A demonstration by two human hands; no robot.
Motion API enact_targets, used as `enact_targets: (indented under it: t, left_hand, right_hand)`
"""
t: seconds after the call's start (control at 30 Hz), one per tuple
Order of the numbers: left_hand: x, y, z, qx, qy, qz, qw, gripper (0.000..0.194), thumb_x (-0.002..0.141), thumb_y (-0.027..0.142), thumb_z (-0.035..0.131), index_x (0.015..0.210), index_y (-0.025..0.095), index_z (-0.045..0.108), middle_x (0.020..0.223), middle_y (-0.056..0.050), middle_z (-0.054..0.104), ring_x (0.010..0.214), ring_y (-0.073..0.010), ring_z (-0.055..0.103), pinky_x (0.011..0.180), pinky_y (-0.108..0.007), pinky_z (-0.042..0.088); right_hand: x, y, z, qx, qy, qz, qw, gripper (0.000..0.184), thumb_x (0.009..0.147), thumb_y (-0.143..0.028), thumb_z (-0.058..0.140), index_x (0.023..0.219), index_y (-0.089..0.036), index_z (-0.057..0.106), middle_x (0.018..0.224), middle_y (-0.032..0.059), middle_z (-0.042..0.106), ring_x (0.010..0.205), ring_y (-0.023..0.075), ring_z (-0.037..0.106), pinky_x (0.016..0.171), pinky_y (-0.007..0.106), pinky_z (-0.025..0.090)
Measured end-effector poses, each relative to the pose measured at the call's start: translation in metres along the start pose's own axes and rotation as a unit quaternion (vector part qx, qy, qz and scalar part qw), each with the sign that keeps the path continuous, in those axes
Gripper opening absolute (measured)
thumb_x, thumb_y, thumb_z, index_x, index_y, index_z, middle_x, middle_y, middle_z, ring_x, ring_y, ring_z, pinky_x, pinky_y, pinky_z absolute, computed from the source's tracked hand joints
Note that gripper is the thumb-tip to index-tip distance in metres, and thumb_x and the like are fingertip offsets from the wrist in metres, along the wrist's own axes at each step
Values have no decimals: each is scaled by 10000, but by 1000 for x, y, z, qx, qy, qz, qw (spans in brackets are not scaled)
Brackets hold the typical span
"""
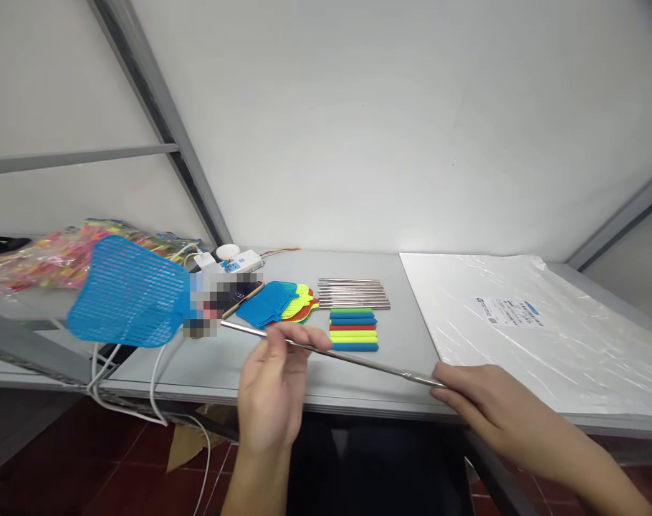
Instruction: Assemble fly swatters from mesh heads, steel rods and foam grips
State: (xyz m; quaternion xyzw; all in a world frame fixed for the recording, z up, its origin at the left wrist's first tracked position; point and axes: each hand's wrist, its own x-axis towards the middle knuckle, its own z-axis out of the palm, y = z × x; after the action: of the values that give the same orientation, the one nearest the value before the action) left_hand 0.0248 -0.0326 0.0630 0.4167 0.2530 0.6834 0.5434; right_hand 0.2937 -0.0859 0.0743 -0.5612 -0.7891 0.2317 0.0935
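Note:
A fly swatter with a blue mesh head [127, 294] and a thin metal rod [363, 363] is held slantwise above the table's front edge. The join of head and rod lies under a pixelated patch. My left hand [275, 387] pinches the rod near its middle, between thumb and fingers. Around the rod's right end, my right hand [476, 394] is closed, hiding that tip. Behind my left hand lies a fanned pile of swatter heads [266, 301] in blue, yellow and red. Beside them are a row of metal rods [352, 294] and several coloured grip tubes [352, 335].
A white plastic-wrapped board [466, 287] with a label covers the table's right side. At the left are a heap of bagged colourful items [51, 258], a power strip [245, 261], a phone [243, 295] and white cables [157, 380] hanging over the edge. A wall stands behind.

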Motion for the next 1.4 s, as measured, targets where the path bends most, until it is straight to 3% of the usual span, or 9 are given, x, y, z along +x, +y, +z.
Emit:
enact_targets:
  t: [0.17,0.33,0.47,0.6,0.73,0.87,1.07,1.2,1.4]
  left_hand:
    - [9,3,0,-23,43,17,999,363,951,473,505,807,181,666,766,-33,697,795,-193,671,818,-342,522]
    - [-3,-26,38,-33,-26,-43,998,338,925,482,555,1011,179,678,990,-105,735,973,-240,673,843,-360,519]
    - [-12,-41,60,-18,-53,-89,994,379,969,478,464,914,157,658,961,-128,739,990,-260,673,905,-404,477]
    - [3,-36,49,-22,-14,-71,997,331,957,455,505,801,176,592,859,-84,741,889,-238,694,877,-407,484]
    - [32,-18,27,-44,42,-7,998,338,933,475,543,769,179,560,747,-50,721,784,-217,704,842,-405,512]
    - [55,-5,20,-42,33,6,999,338,893,480,604,764,170,573,707,-32,698,741,-213,704,836,-407,524]
    - [58,-20,40,-90,34,8,995,365,890,528,590,839,167,619,724,-26,696,716,-176,691,789,-351,544]
    - [40,-38,52,-59,-29,-58,996,343,905,490,587,968,156,637,842,-81,731,828,-202,701,853,-386,533]
    - [42,-37,43,-51,-2,-40,998,316,911,460,588,804,163,607,760,-48,701,785,-199,700,847,-394,537]
  right_hand:
    - [-12,13,-5,-42,28,-5,999,327,1017,-413,311,753,-235,384,694,-20,524,615,161,477,597,287,304]
    - [-5,2,-2,-64,81,-1,995,291,1017,-380,316,797,-242,448,715,-8,596,622,176,540,572,290,310]
    - [9,-8,5,-89,133,-13,987,255,1018,-361,318,861,-243,481,711,-4,625,624,187,588,548,288,300]
    - [15,3,9,-126,155,-15,980,274,1015,-357,326,796,-242,445,659,-16,602,569,176,576,520,275,275]
    - [3,35,7,-156,176,-21,972,267,1007,-324,355,767,-240,437,638,-21,587,533,160,556,518,265,281]
    - [-14,60,2,-174,197,-22,965,282,1005,-326,375,743,-239,431,613,-28,570,512,149,532,513,267,278]
    - [-12,49,-3,-211,219,-20,952,243,1011,-318,362,823,-229,488,687,-9,617,583,164,583,544,286,298]
    - [0,38,2,-233,237,-10,943,246,1013,-353,360,888,-215,520,712,6,657,596,179,616,532,292,277]
    - [9,40,12,-243,261,-19,934,379,1022,-420,326,745,-220,489,593,-25,611,491,143,569,494,285,208]
